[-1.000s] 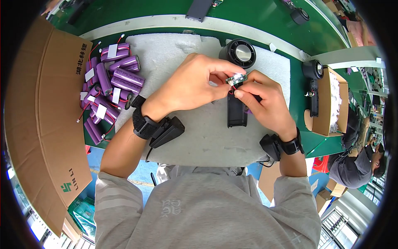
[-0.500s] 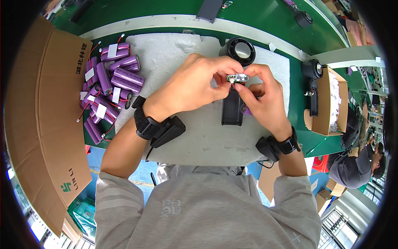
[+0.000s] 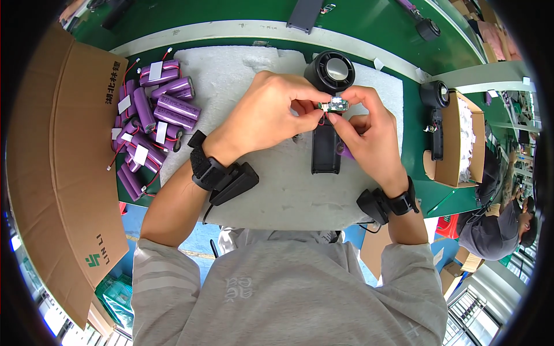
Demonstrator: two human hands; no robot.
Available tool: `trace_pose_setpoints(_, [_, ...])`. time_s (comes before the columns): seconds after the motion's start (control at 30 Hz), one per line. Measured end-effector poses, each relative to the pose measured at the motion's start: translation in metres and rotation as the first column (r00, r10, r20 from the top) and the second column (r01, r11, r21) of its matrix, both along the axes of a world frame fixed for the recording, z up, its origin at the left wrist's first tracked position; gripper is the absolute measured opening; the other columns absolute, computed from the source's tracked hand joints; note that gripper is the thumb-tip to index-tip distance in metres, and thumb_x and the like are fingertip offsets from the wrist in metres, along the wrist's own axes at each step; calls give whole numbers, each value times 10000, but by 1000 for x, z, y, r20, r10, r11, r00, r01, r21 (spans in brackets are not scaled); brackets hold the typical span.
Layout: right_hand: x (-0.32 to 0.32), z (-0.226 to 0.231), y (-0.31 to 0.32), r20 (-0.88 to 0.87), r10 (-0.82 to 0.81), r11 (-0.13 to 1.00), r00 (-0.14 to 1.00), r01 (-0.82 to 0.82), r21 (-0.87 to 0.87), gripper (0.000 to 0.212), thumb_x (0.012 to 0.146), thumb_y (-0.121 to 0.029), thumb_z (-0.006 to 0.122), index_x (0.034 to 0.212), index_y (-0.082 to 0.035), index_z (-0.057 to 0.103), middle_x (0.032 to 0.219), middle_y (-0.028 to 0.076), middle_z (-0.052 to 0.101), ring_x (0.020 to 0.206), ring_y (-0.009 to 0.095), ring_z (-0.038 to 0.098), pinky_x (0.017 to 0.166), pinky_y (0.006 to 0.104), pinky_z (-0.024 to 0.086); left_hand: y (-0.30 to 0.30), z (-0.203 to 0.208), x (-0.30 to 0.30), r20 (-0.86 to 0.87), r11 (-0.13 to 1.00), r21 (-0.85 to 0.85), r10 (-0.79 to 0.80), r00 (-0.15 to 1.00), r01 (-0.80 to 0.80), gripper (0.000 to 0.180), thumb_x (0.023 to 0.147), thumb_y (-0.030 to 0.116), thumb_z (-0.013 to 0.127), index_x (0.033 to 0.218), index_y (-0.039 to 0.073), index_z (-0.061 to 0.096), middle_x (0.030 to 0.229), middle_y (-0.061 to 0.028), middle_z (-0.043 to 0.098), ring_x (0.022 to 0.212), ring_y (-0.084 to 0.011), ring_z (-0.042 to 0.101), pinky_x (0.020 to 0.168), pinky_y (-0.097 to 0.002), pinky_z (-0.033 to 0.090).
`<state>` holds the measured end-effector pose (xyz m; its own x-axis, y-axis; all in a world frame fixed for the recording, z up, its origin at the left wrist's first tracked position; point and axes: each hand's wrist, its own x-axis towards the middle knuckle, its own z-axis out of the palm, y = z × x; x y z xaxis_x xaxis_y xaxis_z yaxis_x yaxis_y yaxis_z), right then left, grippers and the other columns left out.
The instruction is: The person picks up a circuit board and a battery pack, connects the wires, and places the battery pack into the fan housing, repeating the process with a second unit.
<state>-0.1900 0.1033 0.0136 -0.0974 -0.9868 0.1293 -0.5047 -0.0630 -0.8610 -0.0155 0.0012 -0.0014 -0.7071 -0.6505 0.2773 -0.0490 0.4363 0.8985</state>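
Between my hands is a small green circuit board [image 3: 338, 105] with silvery parts. My right hand [image 3: 372, 130] pinches its right end with thumb and forefinger. My left hand [image 3: 265, 115] is closed at its left end, fingertips on a small white wire connector [image 3: 325, 107] with red wires; how far it sits in the board is too small to tell. Below them a black handheld fan lies on the foam pad, its round head [image 3: 330, 70] beyond my fingers and its open handle [image 3: 326, 153] nearer me. A purple battery cell [image 3: 344, 151] shows beside the handle, partly behind my right hand.
Purple battery packs [image 3: 176, 109] with red leads are heaped left of the white foam pad [image 3: 259, 199]. A tall cardboard box [image 3: 63, 173] stands at far left. To the right are another fan [image 3: 434, 95] and an open carton [image 3: 479, 141]. A black housing [image 3: 304, 14] lies beyond the rail.
The circuit board has tipped and shifted slightly right, showing more of its green face. The fan handle has moved slightly right. Beyond the rail, the black housing has slid right.
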Motion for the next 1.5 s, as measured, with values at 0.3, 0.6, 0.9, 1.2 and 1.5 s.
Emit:
trace_pose_setpoints(0.3, [-2,-2,-2,-107,-49,995,993,38,-96,378,791,30,729,1144,-42,617,874,12,615,527,0,527,449,170,383,3,-4,-2,-43,998,55,-2,999,5,207,743,34,707,949,23,730,826,-124,709,690,-204,696,633,-274,554])
trace_pose_setpoints(0.6, [-3,-4,-3,-154,-68,987,986,44,-155,304,756,21,755,1042,-29,666,831,7,628,531,16,577,448,168,401,8,-7,-4,-59,998,48,44,997,-41,203,712,41,711,913,25,735,804,-113,696,643,-209,669,592,-282,529])
trace_pose_setpoints(0.9, [-3,-4,-3,-180,-56,989,982,30,-144,296,756,14,756,1036,-26,666,818,3,612,519,18,570,441,175,405,7,-10,-5,-61,998,55,36,997,-33,195,711,41,716,904,25,737,786,-109,690,628,-201,658,575,-279,515])
trace_pose_setpoints(1.2, [-2,3,-1,8,-37,999,999,37,28,248,796,19,720,1034,-21,658,871,26,611,516,25,548,431,190,390,-7,7,7,207,954,284,-161,965,99,234,802,-65,694,1026,2,680,932,-42,661,804,-90,638,699,-228,527])
trace_pose_setpoints(1.5, [-6,7,4,-241,62,995,968,-79,-62,191,780,35,714,961,-16,677,916,63,640,560,84,582,476,220,437,-6,2,5,65,875,452,-226,972,173,263,786,-8,694,1045,6,644,912,-56,668,760,-123,638,670,-265,510])
